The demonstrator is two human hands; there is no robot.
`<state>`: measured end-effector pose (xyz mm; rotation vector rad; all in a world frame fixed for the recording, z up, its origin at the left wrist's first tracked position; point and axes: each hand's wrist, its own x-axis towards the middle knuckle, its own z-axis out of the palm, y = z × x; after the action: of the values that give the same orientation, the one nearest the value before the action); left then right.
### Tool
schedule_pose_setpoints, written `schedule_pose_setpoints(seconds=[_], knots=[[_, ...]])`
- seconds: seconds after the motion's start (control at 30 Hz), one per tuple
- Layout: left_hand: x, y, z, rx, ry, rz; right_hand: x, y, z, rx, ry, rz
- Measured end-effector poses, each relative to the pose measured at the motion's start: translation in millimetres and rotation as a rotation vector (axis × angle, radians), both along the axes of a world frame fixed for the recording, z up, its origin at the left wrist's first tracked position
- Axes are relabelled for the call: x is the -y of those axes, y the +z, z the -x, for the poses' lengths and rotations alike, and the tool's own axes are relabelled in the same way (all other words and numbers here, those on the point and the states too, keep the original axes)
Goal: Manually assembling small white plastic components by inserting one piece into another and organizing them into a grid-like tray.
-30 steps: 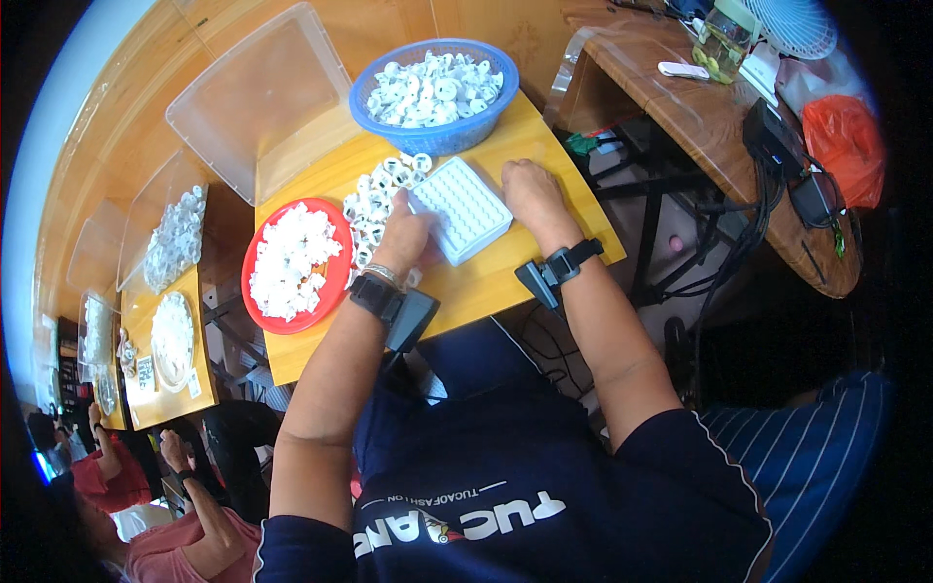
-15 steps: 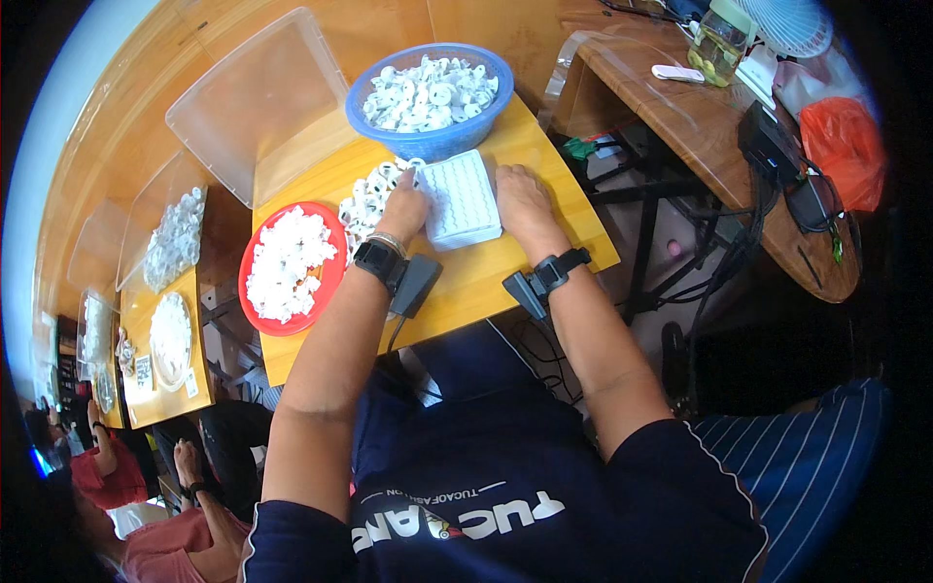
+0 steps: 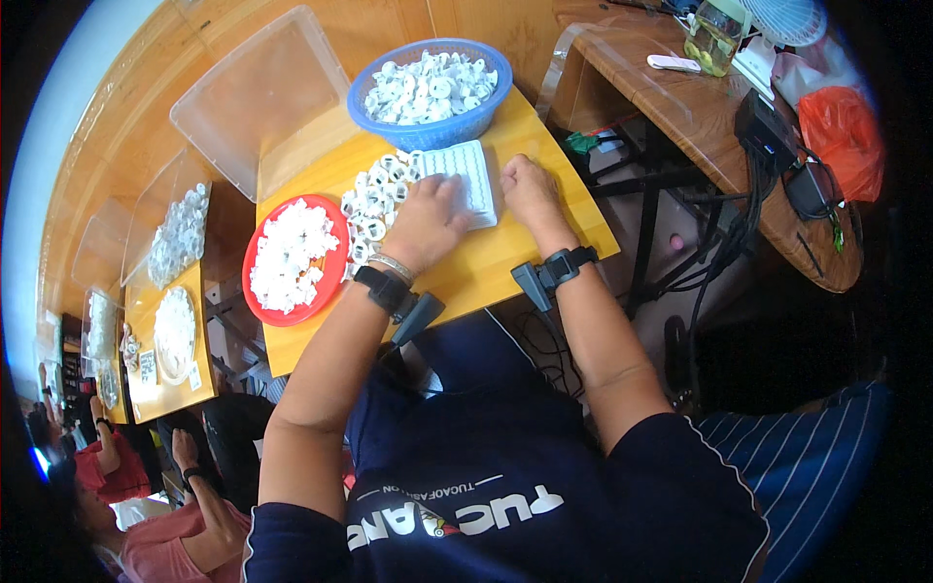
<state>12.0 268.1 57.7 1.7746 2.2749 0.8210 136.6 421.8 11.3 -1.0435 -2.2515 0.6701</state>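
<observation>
A white block-like tray with wavy rows on top (image 3: 461, 163) lies on the yellow table, below the blue basket. My left hand (image 3: 428, 222) is over its near left part, palm down and covering some of it; motion blurs the fingers. To the tray's right, a small gap away, my right hand (image 3: 531, 194) is closed with curled fingers; whatever it may hold is hidden. Small white round pieces with dark centres (image 3: 372, 202) are heaped left of the tray, beside my left hand. Further left, a red plate (image 3: 342, 255) bears small white pieces (image 3: 296, 255).
At the table's far end stands a blue basket (image 3: 428, 134) full of white round parts. A clear plastic bin (image 3: 262, 97) is at the far left. Rightward is a brown desk (image 3: 651, 92) with cables, a jar and a red bag (image 3: 841, 141). Other people sit at tables leftward.
My left hand has moved from the tray's left side to over its near part. My right hand has drawn slightly away from the tray's right side. The tray sits slightly further off.
</observation>
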Motion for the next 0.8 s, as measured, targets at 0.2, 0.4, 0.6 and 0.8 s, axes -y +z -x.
schedule_pose_setpoints(seconds=[0.2, 0.4, 0.6, 0.8], knots=[[7, -5, -3, -0.298, -0.125, -0.03, -4, -14, -4, -0.191, 0.012, 0.074], [9, 3, -5, -0.331, -0.16, 0.01, -1, -11, -7, -0.184, 0.007, 0.103], [10, -1, 5, -0.292, -0.208, -0.057, -4, -16, -7, -0.235, 0.013, 0.146], [10, -13, 29, -0.117, 0.005, -0.224, -1, -10, -8, -0.316, 0.125, 0.236]])
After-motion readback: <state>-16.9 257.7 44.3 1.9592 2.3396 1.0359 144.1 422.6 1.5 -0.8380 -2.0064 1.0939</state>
